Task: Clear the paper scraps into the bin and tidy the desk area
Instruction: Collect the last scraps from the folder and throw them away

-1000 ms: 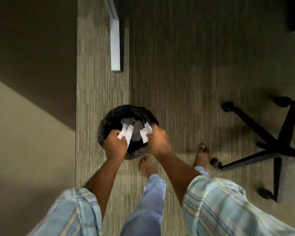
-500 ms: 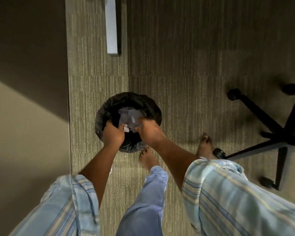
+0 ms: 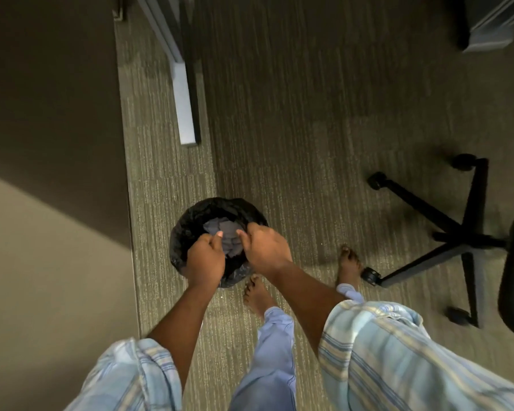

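Hands hover above the black-lined bin [image 3: 190,223] on the carpet, left hand [image 3: 205,261] and right hand [image 3: 264,247] both loosely curled with nothing visibly held, greyish paper scraps [image 3: 224,232] lying inside the bin, chair base [image 3: 457,238] well right.

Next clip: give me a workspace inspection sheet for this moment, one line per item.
Surface: ribbed carpet; desk not in view.
Job's things: round bin with a black liner, grey crumpled contents inside; no white scraps visible in either hand.
Clutter: tiny pale specks on the carpet near the bin; too small to identify.
Grips: left hand and right hand both curled closed over the bin's near rim; whether they pinch the liner is unclear.
Cables: nothing seen.
Surroundings: office chair base right; white furniture leg beyond the bin; wall left; bare feet beside the bin.
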The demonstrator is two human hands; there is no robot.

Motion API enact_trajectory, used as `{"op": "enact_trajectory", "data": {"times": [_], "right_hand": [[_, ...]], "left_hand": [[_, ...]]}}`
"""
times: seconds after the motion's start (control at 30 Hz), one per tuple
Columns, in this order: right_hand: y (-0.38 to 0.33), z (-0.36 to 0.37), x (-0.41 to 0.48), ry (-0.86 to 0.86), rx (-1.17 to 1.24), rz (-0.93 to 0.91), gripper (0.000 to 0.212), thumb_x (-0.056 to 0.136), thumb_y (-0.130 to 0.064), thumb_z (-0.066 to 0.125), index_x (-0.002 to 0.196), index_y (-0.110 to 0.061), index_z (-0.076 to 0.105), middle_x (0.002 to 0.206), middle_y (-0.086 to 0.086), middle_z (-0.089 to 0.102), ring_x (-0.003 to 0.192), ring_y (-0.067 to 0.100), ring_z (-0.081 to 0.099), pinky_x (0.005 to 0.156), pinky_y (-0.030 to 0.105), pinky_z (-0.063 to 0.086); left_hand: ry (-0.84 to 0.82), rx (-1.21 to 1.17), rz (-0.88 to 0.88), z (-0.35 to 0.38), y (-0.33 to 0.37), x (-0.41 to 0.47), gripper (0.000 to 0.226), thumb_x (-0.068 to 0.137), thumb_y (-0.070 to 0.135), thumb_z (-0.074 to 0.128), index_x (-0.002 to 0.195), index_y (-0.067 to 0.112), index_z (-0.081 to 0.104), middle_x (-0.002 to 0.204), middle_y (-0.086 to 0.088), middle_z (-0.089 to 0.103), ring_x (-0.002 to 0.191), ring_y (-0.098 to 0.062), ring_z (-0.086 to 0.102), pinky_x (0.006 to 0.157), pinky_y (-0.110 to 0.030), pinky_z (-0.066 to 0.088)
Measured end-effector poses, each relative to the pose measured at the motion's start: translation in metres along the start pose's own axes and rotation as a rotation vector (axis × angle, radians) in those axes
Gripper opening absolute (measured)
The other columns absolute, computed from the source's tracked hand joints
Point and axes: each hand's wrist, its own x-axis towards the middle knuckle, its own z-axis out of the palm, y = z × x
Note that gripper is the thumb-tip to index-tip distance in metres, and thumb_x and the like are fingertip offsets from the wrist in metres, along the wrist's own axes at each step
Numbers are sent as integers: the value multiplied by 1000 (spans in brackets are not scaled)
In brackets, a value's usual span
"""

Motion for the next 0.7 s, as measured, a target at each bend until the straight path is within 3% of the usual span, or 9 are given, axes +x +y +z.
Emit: {"op": "enact_trajectory", "data": {"times": [0.13,0.37,0.43,0.57,0.7], "right_hand": [[4,-30,-18,64,15,14,38,100,-41,36,97,-10,57,96,17,67,89,37,63,65,37,44],[41,-89,-51,227,73,126,39,98,-45,35,89,-14,57,90,13,69,86,35,65,64,36,46],[59,-107,-61,267,109,154,37,98,-45,36,87,-16,56,88,11,68,84,33,64,64,36,45],[101,-145,-80,378,108,215,36,98,-44,38,83,-15,55,82,10,67,77,33,64,58,34,41],[144,-183,-95,433,120,292,37,98,-44,37,83,-15,55,83,9,67,77,32,64,58,34,39]], "left_hand": [[10,48,72,-6,31,-22,46,97,34,44,56,14,42,50,0,43,46,-13,41,43,-26,24],[-37,65,214,-3,90,-64,52,97,34,45,49,22,28,42,2,31,39,-14,33,42,-29,16],[-39,61,250,4,109,-74,52,97,36,43,50,17,32,43,-2,35,41,-18,37,43,-30,19],[-80,78,319,26,155,-93,51,97,40,42,64,2,53,60,-15,59,59,-29,54,56,-38,40],[-118,99,382,62,209,-110,51,96,42,41,66,3,56,65,-14,62,65,-30,56,59,-34,35]]}}
